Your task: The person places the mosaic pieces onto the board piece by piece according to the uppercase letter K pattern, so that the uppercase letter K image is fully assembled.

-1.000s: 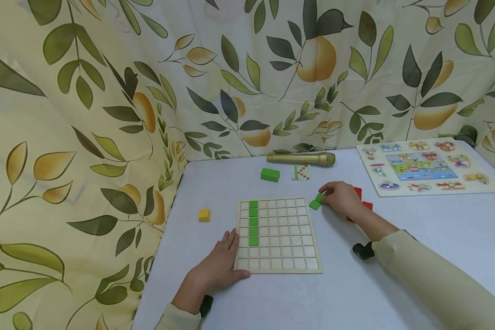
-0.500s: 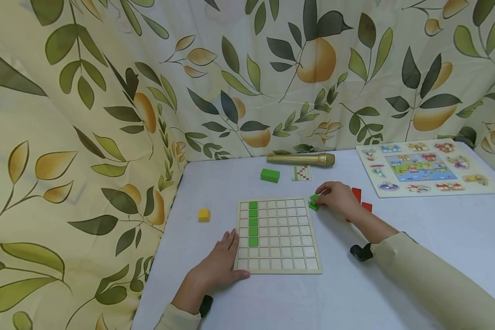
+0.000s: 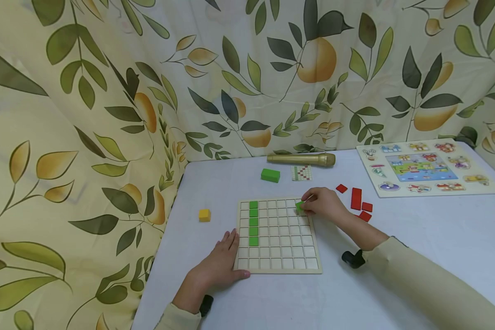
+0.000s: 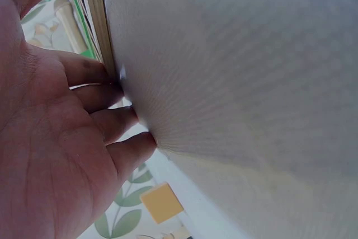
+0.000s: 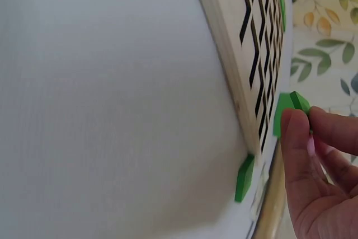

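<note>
A wooden grid board (image 3: 286, 271) lies on the white table, with several green tiles (image 3: 253, 222) in a column near its left side. My left hand (image 3: 219, 262) rests flat at the board's left edge, fingers touching the rim; in the left wrist view its fingers (image 4: 131, 152) meet that edge. Between thumb and fingertips my right hand (image 3: 325, 203) pinches a small green tile (image 5: 300, 103) above the board's far right corner. Another green tile (image 5: 244, 177) lies on the table beside the board in the right wrist view; in the head view the hand seems to hide it.
Several red pieces (image 3: 356, 199) lie to the right of the board. A green block (image 3: 270, 175), a small pattern card (image 3: 301, 173) and a gold microphone (image 3: 301, 159) are behind it. A yellow block (image 3: 204, 215) sits left, a picture puzzle board (image 3: 433, 189) far right.
My right hand has picked a green tile up from the table and moved left with it to the board's far right corner, uncovering the red pieces. The left hand has stayed put.
</note>
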`<state>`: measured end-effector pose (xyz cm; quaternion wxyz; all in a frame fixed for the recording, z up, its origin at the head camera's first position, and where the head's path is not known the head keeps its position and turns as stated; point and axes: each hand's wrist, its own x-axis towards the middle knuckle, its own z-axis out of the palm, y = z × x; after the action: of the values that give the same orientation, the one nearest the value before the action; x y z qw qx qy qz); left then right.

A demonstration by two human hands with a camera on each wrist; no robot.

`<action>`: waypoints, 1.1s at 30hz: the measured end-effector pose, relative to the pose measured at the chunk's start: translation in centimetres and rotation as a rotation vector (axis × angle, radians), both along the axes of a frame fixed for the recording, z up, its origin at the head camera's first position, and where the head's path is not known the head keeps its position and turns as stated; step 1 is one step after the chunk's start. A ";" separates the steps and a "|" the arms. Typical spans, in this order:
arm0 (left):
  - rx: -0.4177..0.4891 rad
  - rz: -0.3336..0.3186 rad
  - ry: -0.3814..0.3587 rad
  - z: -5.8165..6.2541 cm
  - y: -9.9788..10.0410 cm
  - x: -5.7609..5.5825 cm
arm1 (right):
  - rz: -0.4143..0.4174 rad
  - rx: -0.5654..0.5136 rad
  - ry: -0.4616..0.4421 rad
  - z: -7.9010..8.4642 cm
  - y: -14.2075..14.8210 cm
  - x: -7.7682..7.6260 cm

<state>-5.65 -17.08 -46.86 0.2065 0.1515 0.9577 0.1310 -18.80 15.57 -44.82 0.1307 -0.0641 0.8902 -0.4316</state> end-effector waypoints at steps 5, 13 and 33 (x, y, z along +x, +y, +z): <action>-0.007 0.003 0.000 0.0 0.0 0.0 | 0.027 -0.017 0.012 0.2 -1.0 0.7; -0.006 0.007 -0.003 0.0 0.0 0.0 | 0.073 -0.057 0.011 0.5 -2.0 1.2; -0.012 0.003 -0.018 0.2 0.1 -0.1 | 0.148 -0.136 -0.005 0.5 -5.5 3.2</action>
<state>-5.79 -17.03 -46.71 0.2158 0.1474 0.9569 0.1268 -15.62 10.10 -44.36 0.1597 -0.1374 0.8513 -0.4805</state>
